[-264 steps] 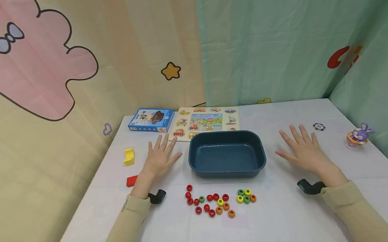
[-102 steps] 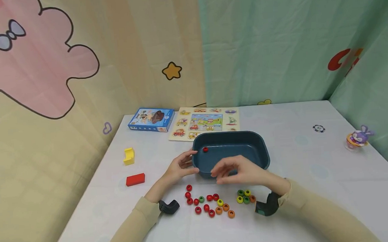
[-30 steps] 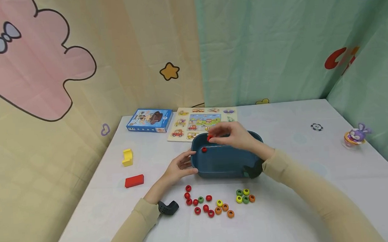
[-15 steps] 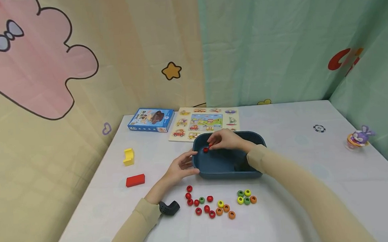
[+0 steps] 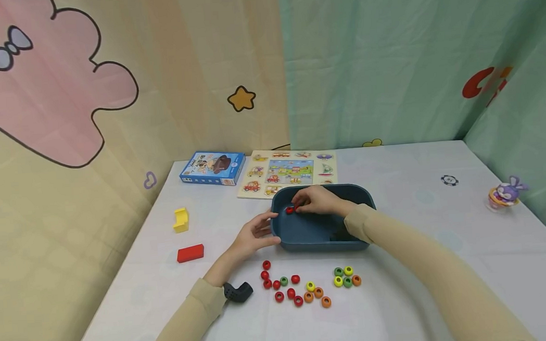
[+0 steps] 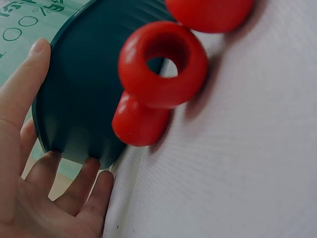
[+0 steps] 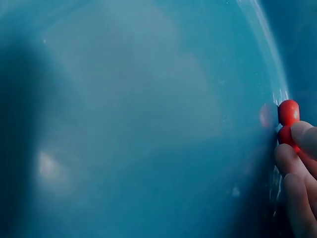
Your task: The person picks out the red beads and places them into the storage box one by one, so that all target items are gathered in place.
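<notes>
My left hand holds the left end of a dark blue rectangular tray. In the left wrist view, its thumb lies at the rim and its bent fingertips press the end wall. My right hand is inside the tray near the far left, pinching a red bead between thumb and finger. Against that bead stands another red bead on the tray floor. In front of the tray lie loose beads: red ones, orange ones, and a few yellow and green.
Behind the tray lie a picture puzzle board and a blue box. Left are a yellow block and a red block. A poker chip and a purple rabbit figure are at right. A small bead group sits front right.
Both hands lay spread apart at first; the left then took the tray's end. One red bead appeared in the tray. My right hand has brought a second red bead down beside it.
</notes>
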Demonstrator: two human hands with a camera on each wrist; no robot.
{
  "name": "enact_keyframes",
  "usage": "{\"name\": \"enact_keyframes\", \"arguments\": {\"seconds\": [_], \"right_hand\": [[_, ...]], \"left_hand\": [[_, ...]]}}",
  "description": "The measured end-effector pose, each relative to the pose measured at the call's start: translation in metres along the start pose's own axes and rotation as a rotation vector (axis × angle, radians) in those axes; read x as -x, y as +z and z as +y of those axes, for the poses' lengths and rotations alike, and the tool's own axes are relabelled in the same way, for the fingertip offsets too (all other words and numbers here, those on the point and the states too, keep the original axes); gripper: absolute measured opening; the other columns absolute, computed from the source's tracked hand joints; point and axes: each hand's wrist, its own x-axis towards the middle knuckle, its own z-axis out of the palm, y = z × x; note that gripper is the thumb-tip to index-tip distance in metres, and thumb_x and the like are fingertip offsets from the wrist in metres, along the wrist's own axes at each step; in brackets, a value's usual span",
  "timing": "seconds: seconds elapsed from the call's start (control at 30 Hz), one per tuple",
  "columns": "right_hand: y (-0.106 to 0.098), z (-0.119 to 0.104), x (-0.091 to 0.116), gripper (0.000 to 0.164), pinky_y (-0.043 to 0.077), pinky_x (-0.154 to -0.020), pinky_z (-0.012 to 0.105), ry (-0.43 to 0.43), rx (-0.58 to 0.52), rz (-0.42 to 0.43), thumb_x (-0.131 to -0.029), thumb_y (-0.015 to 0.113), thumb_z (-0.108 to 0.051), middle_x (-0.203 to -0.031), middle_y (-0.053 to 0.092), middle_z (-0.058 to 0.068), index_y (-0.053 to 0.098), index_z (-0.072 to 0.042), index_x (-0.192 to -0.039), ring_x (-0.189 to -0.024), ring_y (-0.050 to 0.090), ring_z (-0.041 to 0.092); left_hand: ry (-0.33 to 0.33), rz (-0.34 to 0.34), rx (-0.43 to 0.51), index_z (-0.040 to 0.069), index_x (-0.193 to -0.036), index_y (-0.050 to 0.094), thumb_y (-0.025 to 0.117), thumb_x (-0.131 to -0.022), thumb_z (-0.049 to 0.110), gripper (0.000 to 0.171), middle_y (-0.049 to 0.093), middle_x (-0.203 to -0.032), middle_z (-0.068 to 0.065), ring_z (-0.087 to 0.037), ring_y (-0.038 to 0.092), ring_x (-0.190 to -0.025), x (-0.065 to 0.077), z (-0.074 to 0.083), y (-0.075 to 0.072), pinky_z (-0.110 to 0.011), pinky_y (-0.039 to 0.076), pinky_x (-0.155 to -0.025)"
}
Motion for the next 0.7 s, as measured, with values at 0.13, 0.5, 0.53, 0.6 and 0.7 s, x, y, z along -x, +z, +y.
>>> {"name": "enact_keyframes", "arguments": {"seconds": [0.13, 0.5, 0.53, 0.6, 0.7], "right_hand": [[-0.001, -0.001, 0.000, 0.026, 0.050, -0.069, 0.023, -0.002, 0.018, -0.007, -0.083, 0.064, -0.020, -0.097, 0.064, 0.000, 0.063, -0.010, -0.106, -0.081, 0.060, 0.008], [-0.040, -0.051, 0.023, 0.035, 0.051, -0.075, 0.026, -0.065, -0.265, 0.038, -0.083, 0.063, -0.021, -0.103, 0.063, 0.008, 0.059, -0.006, -0.114, -0.086, 0.061, 0.012], [-0.045, -0.058, 0.029, 0.035, 0.051, -0.075, 0.027, -0.094, -0.285, 0.040, -0.083, 0.063, -0.021, -0.104, 0.063, 0.010, 0.058, -0.006, -0.115, -0.086, 0.061, 0.013], [-0.054, -0.071, 0.041, 0.035, 0.051, -0.076, 0.028, -0.151, -0.321, 0.047, -0.083, 0.063, -0.018, -0.105, 0.062, 0.013, 0.057, -0.006, -0.116, -0.084, 0.061, 0.015], [-0.059, -0.088, 0.061, 0.034, 0.051, -0.075, 0.030, -0.224, -0.358, 0.070, -0.083, 0.064, -0.013, -0.105, 0.062, 0.011, 0.057, -0.006, -0.115, -0.082, 0.060, 0.016]], "left_hand": [[0.002, 0.002, -0.001, 0.000, -0.131, 0.040, 0.068, -0.079, 0.014, 0.060, 0.022, -0.144, -0.016, -0.035, 0.038, -0.120, 0.000, 0.001, 0.000, -0.046, 0.033, -0.099], [-0.007, 0.006, -0.023, 0.005, -0.130, 0.042, 0.068, -0.079, 0.015, 0.058, 0.027, -0.142, -0.013, -0.033, 0.039, -0.119, -0.001, 0.001, 0.001, -0.045, 0.034, -0.098], [-0.007, 0.009, -0.024, 0.005, -0.129, 0.043, 0.068, -0.079, 0.015, 0.058, 0.028, -0.142, -0.013, -0.033, 0.039, -0.119, -0.001, 0.001, 0.001, -0.044, 0.034, -0.098], [-0.008, 0.013, -0.024, 0.006, -0.129, 0.043, 0.069, -0.079, 0.015, 0.057, 0.028, -0.141, -0.013, -0.033, 0.039, -0.119, -0.001, 0.001, 0.001, -0.044, 0.034, -0.098], [-0.016, 0.015, -0.024, 0.007, -0.129, 0.044, 0.069, -0.078, 0.015, 0.057, 0.028, -0.142, -0.013, -0.033, 0.039, -0.120, -0.001, 0.001, 0.001, -0.043, 0.034, -0.098]]}}
